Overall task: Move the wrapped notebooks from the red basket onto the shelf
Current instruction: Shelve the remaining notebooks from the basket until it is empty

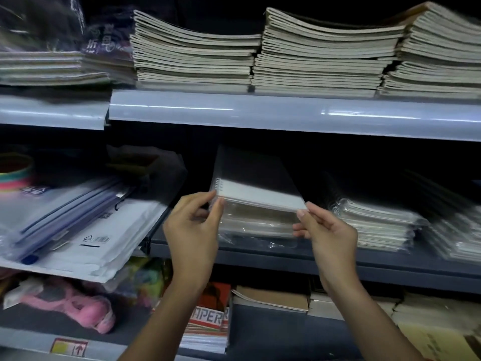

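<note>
A stack of plastic-wrapped spiral notebooks (256, 204) lies on the middle shelf (286, 254), pale covers up, spiral at the left. My left hand (194, 225) pinches the stack's near left corner between thumb and fingers. My right hand (329, 230) grips the near right corner the same way. Both forearms reach up from the bottom of the view. The red basket is out of sight.
More wrapped notebooks (377, 225) lie to the right on the same shelf. Grey exercise books (260, 53) are stacked on the shelf above. Clear zip pouches (73, 230) lie on a tilted shelf at the left. Paper pads (208, 321) sit on the bottom shelf.
</note>
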`<action>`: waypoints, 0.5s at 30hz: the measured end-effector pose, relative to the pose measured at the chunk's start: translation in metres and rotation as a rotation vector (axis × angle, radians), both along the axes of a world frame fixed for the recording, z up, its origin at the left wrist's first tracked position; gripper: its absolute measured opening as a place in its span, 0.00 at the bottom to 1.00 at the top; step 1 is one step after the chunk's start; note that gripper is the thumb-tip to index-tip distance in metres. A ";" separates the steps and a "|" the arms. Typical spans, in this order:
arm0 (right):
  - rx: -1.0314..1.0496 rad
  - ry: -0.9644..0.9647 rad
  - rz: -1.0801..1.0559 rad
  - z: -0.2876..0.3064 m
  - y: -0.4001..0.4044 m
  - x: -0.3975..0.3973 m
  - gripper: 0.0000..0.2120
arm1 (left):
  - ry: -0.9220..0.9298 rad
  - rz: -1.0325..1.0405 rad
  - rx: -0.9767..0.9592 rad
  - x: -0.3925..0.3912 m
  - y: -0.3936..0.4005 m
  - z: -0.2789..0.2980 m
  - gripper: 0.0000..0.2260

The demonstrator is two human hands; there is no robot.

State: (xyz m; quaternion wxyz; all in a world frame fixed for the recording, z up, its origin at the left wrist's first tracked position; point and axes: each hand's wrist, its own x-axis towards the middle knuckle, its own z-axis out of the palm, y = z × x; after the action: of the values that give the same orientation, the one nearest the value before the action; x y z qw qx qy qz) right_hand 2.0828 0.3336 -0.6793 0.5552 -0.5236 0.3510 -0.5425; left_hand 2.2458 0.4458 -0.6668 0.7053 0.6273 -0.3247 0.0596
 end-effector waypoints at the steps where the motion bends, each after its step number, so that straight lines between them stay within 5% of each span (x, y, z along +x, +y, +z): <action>1: -0.006 0.003 0.000 0.000 -0.003 0.003 0.13 | -0.014 0.012 0.007 0.002 -0.002 0.001 0.08; 15: -0.094 0.201 0.093 -0.012 0.001 -0.052 0.18 | -0.008 0.004 -0.037 -0.015 0.006 -0.016 0.08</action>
State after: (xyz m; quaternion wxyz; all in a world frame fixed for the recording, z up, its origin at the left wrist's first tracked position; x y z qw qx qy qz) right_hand 2.0308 0.3347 -0.6911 0.5169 -0.6163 0.3544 -0.4768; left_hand 2.2312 0.4516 -0.6823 0.7154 0.6145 -0.3252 0.0697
